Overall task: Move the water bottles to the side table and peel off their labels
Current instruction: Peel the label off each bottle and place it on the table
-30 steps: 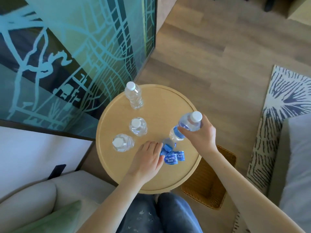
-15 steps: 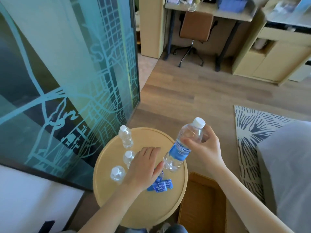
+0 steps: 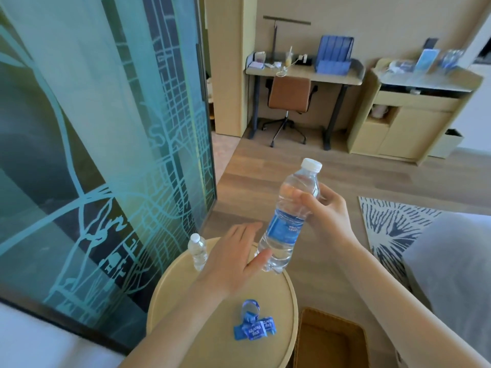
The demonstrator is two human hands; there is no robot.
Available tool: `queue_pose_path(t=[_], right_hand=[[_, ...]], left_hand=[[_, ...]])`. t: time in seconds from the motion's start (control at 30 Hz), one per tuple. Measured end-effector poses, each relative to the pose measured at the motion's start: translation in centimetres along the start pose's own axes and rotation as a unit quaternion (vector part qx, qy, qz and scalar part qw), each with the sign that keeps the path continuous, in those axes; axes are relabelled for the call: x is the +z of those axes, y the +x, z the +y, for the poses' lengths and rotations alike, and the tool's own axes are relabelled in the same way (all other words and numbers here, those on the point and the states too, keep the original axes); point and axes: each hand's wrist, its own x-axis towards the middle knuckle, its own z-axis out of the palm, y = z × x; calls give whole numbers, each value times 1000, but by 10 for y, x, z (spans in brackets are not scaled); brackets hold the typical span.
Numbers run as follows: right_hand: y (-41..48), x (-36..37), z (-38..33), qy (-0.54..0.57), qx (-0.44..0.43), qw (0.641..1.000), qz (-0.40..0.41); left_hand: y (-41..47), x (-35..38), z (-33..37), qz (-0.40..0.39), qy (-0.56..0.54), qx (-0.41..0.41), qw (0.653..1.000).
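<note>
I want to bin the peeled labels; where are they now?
In the head view, the blue labels lie low centre on the round table, near its right edge beside the wicker basket.

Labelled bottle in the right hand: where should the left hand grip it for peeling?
Probably the clear base below the blue label, from the left side. The right hand holds the shoulder, the tilted bottle points its base toward the left hand, leaving the label uncovered.

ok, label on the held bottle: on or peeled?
On. The blue label circles the clear plastic water bottle just below the right hand. Peeled blue labels lie on the round wooden table.
</note>
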Motion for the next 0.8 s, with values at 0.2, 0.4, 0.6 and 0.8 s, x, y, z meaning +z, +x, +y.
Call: queue_pose_path(t=[0.2,0.4,0.6,0.8], right_hand=[[5,2,-4,71,28,997,-24],[7,2,-5,98,33,992,-69],[15,0,-8,129,53,983,-120],[18,-3,-9,138,75,977,-148]], left_hand=[[3,-9,13,-42,-104,-44,993],[0,-7,18,-91,-218,-64,969],[6,-5,25,-122,-399,-121,901],[11,-12,27,-120,-422,-138,888]])
